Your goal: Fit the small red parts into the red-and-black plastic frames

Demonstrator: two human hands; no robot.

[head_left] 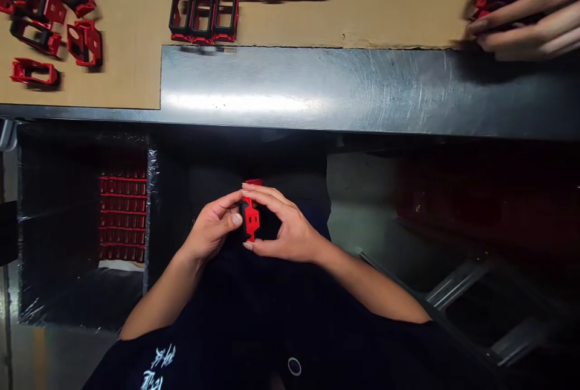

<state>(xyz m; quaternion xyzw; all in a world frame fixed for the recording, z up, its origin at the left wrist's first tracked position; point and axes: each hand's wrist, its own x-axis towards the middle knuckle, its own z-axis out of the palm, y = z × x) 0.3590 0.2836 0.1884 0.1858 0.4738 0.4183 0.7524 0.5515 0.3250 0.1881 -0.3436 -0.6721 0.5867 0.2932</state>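
Note:
Both my hands grip one small red and black plastic frame (251,221), held upright in front of my body below the table edge. My left hand (215,224) pinches its black side between thumb and fingers. With thumb at the bottom and fingers at the top, my right hand (287,224) spans the red side. A red tab shows above my fingertips. Similar frames stand in neat rows (203,15) on the cardboard beyond, and a loose pile of them (40,0) lies at the far left.
A metal table edge (272,82) runs across in front of me, partly covered by cardboard (385,9). At the upper right, another person's hand (539,22) holds a similar red and black piece. A dark bin (58,293) at lower left contains stacked red parts (122,218).

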